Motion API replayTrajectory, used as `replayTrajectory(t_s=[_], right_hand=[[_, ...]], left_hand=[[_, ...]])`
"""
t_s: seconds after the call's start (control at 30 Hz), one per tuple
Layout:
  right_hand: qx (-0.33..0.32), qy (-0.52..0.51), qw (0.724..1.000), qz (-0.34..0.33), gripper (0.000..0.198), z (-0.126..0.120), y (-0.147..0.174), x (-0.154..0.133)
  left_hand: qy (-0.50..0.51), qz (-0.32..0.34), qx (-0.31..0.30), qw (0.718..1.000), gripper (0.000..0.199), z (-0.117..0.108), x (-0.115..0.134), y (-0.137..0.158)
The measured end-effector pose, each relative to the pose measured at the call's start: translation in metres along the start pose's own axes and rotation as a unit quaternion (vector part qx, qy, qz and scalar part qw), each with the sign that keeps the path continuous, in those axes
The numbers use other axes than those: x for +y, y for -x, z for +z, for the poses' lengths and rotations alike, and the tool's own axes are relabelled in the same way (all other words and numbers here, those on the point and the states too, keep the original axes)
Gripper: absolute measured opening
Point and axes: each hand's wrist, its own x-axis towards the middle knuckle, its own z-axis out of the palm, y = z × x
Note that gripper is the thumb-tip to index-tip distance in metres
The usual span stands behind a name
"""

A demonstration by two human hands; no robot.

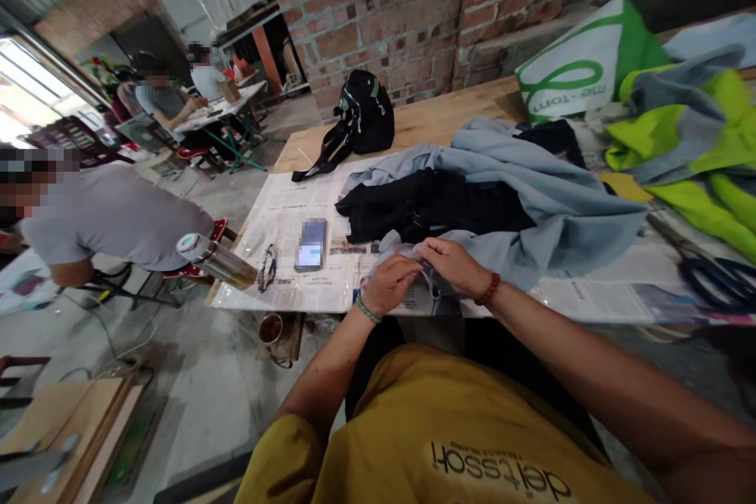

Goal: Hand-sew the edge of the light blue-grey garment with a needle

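Note:
At the table's near edge, my left hand (388,283) and my right hand (453,261) are close together, fingers pinched on light grey cloth (582,232). Whether a small tool is between the fingertips cannot be made out. The grey cloth spreads back and to the right across the table. On top of it lies a black piece of fabric (437,205), just beyond my hands. A short pale strip hangs down beside my right fingers.
Newspaper (265,213) covers the table. Left of my hands are a phone (311,242), eyeglasses (267,268) and a bottle (216,258). Farther back sit a black bag (369,114) and a green-white bag (582,67). Large scissors (714,276) lie right. Several people sit at left.

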Motion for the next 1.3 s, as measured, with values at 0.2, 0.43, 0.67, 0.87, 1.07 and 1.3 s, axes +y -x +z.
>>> replayTrajectory(t_s=[0.2, 0.43, 0.67, 0.87, 1.07, 1.3], right_hand=[[0.014, -0.083, 0.995, 0.045, 0.036, -0.009, -0.025, -0.005], [0.026, -0.114, 0.990, 0.084, 0.039, -0.003, -0.038, 0.013], [0.042, -0.091, 0.992, 0.075, 0.043, 0.008, -0.051, 0.022], [0.052, -0.121, 0.984, 0.118, 0.043, 0.016, -0.048, 0.024], [0.021, -0.171, 0.974, 0.145, 0.041, 0.017, -0.045, 0.028], [0.050, -0.165, 0.975, 0.144, 0.033, 0.006, -0.046, 0.034]], left_hand=[[-0.010, 0.019, 0.000, 1.000, 0.020, 0.006, -0.017, -0.036], [0.028, -0.022, 0.023, 0.999, 0.019, 0.018, -0.042, -0.038], [0.064, -0.066, 0.034, 0.995, 0.020, 0.022, -0.058, -0.032], [0.074, -0.101, 0.075, 0.989, 0.019, 0.022, -0.061, -0.036], [0.087, -0.141, 0.095, 0.982, 0.015, 0.022, -0.063, -0.040], [0.120, -0.165, 0.097, 0.974, 0.012, 0.022, -0.063, -0.041]])
